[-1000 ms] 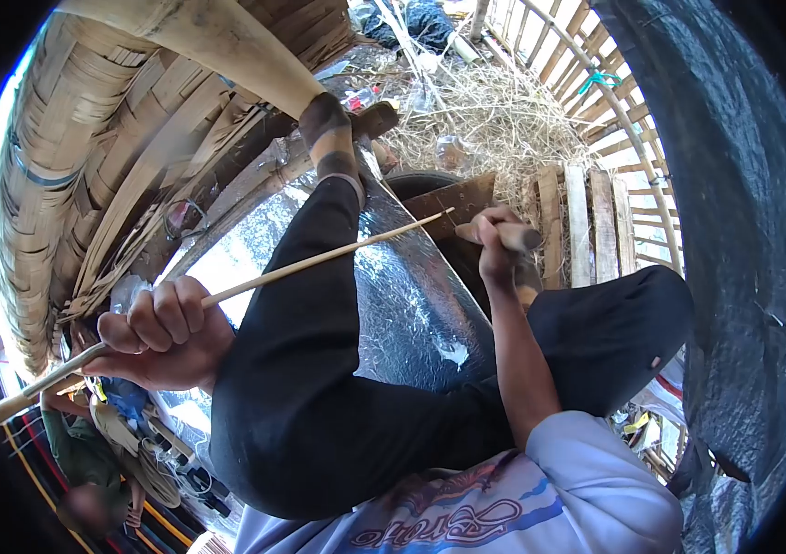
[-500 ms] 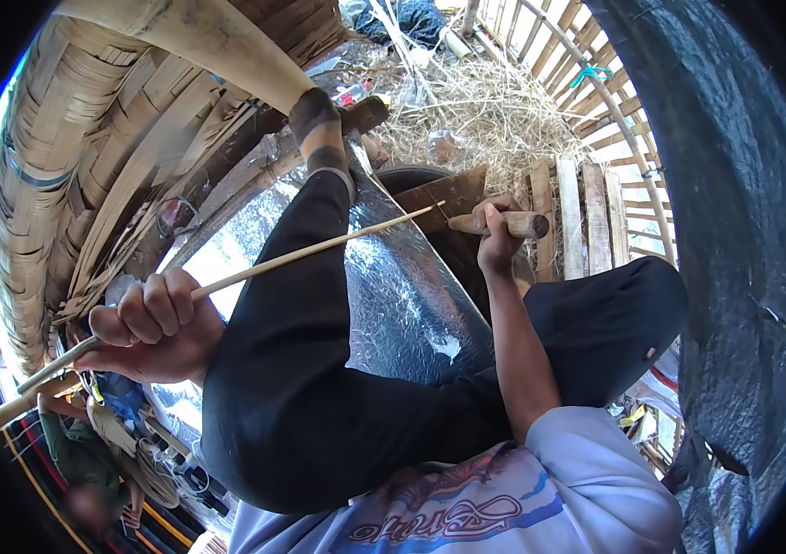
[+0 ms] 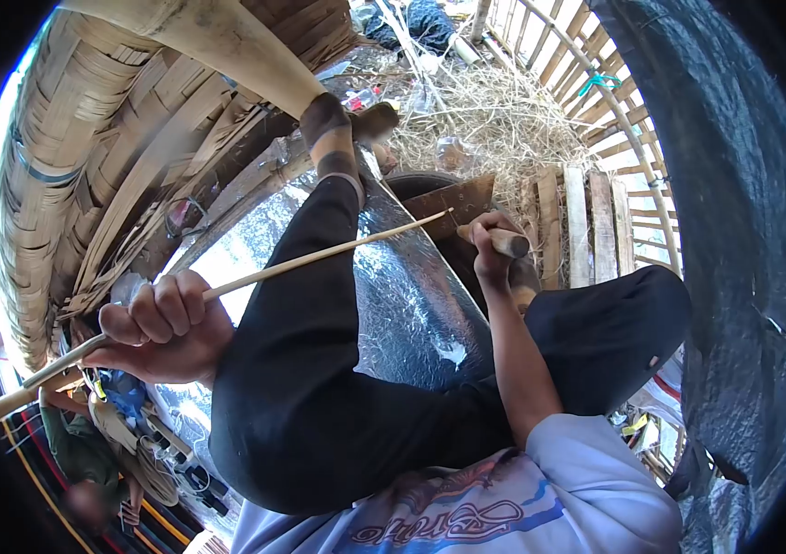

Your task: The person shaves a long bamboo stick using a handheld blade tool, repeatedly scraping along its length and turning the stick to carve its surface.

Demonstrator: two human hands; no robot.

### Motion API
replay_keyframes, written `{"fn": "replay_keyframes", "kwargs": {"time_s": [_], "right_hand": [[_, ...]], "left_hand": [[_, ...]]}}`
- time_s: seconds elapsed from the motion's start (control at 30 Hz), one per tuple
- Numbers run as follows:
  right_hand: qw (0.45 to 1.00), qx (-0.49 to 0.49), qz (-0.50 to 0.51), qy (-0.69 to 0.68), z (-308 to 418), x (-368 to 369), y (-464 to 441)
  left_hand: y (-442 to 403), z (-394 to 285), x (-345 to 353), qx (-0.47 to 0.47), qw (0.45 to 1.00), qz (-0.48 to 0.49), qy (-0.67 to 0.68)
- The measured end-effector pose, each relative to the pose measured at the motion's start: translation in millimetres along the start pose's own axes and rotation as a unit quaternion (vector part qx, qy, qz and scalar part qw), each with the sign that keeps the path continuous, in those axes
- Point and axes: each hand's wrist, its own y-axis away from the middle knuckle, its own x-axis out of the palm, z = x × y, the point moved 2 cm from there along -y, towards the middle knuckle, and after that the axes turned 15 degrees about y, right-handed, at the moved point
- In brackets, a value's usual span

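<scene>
My left hand [image 3: 167, 328] is closed around a long, thin bamboo stick [image 3: 319, 254], the fingers wrapped over it and the thumb lying along it. The stick slants up to the right across my raised knee, and its pale tip ends close to my right hand. My right hand [image 3: 492, 247] grips a thick, round wooden tool handle [image 3: 509, 243]. Just beyond that hand is a flat, brown, blade-like piece [image 3: 453, 198]; whether it joins the handle I cannot tell. The stick's tip lies in front of this piece.
Under my legs is a shiny dark plastic sheet [image 3: 411, 314]. Woven bamboo [image 3: 70, 166] curves along the left, with a thick bamboo pole [image 3: 236, 46] above. Straw [image 3: 513, 111] covers the far ground. Wooden slats [image 3: 577, 226] and a dark tarp [image 3: 734, 231] stand right. Another person [image 3: 84, 452] is at lower left.
My right hand has turned, so the handle's end now tilts downward and slightly left. The stick remains in my left hand, and the whole view has shifted a little.
</scene>
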Motion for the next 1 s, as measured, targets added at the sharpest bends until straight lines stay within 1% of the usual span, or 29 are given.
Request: {"fn": "replay_keyframes", "kwargs": {"time_s": [0.07, 0.13, 0.17, 0.2, 0.23, 0.27, 0.3, 0.33, 0.4, 0.43, 0.47, 0.57, 0.6, 0.67, 0.73, 0.8, 0.83, 0.87, 0.93, 0.97, 1.0], "right_hand": [[1.0, 0.015, -0.003, -0.002, -1.1, -0.1, -6.3], [0.994, 0.073, -0.044, -0.068, 15.7, 1.1, -6.9], [0.992, 0.044, -0.046, -0.106, 17.1, 1.0, -2.9], [0.992, 0.05, -0.043, -0.105, 15.6, 4.6, 0.3], [1.0, -0.014, -0.015, -0.005, 17.9, 7.1, 4.6], [0.991, -0.089, 0.011, 0.094, 19.1, 8.4, 0.4], [0.991, -0.043, 0.029, 0.127, 11.5, 11.1, -1.9], [0.991, -0.044, 0.026, 0.127, 6.3, 7.5, -1.4], [0.998, 0.054, -0.03, 0.035, 0.5, 4.7, -3.0], [0.998, 0.039, -0.038, -0.011, 9.7, 2.2, -4.2], [0.998, 0.044, -0.036, -0.01, 8.0, 3.3, -0.7], [1.0, -0.026, -0.007, 0.005, 5.7, 0.7, -1.6], [0.999, -0.033, -0.009, 0.007, 6.2, 0.3, -8.6], [0.996, 0.073, -0.016, -0.05, 3.1, 0.4, -11.4], [0.997, 0.065, -0.016, -0.029, 8.7, 1.7, -14.3], [0.999, -0.003, -0.007, -0.049, 17.4, 3.4, -0.4], [0.997, -0.035, 0.008, 0.074, 7.7, 2.9, 4.7], [0.992, -0.045, 0.028, 0.117, 6.0, 4.1, 5.9], [0.993, -0.009, 0.02, 0.12, 4.1, 5.9, -1.2], [0.993, -0.011, 0.016, 0.118, 2.9, 4.4, -3.1], [0.999, 0.024, -0.016, 0.034, 5.9, -0.2, -5.9]], "left_hand": [[0.3, -2.0, -0.3, -0.007, 1.0, 0.006, -0.01], [0.2, -2.3, -1.5, -0.001, 1.0, 0.002, -0.015], [0.1, -2.2, -2.1, 0.007, 1.0, 0.002, -0.012], [2.4, -2.8, -2.0, 0.012, 1.0, -0.003, -0.008], [2.5, -4.2, -2.3, 0.008, 1.0, -0.01, -0.013], [0.2, -1.1, -0.8, 0.009, 1.0, -0.007, -0.006], [-0.6, -0.6, -1.0, 0.005, 1.0, 0.001, -0.004], [0.4, -2.1, -1.5, -0.002, 1.0, 0.005, -0.005], [0.5, -3.4, -3.0, 0.001, 1.0, 0.005, -0.013], [1.6, -4.1, -3.7, 0.007, 1.0, 0.003, -0.004], [3.3, -3.8, -4.7, 0.012, 1.0, -0.001, 0.009], [2.6, -3.2, -5.3, -0.005, 1.0, 0.008, 0.017], [0.6, -2.8, -4.5, -0.01, 1.0, 0.009, 0.018], [2.8, -3.9, -5.1, -0.009, 1.0, 0.01, 0.015], [2.2, -3.8, -5.5, -0.007, 1.0, 0.012, 0.014], [2.7, -4.7, -5.6, -0.006, 1.0, 0.007, 0.003], [4.5, -5.9, -4.2, -0.008, 1.0, 0.003, 0.0], [5.8, -6.0, -3.8, -0.009, 1.0, 0.003, 0.003], [3.5, -5.7, -5.9, -0.013, 1.0, 0.017, 0.013], [4.3, -5.0, -5.9, -0.005, 1.0, 0.004, 0.013], [3.4, -5.0, -5.5, -0.004, 1.0, 0.004, 0.01]]}}
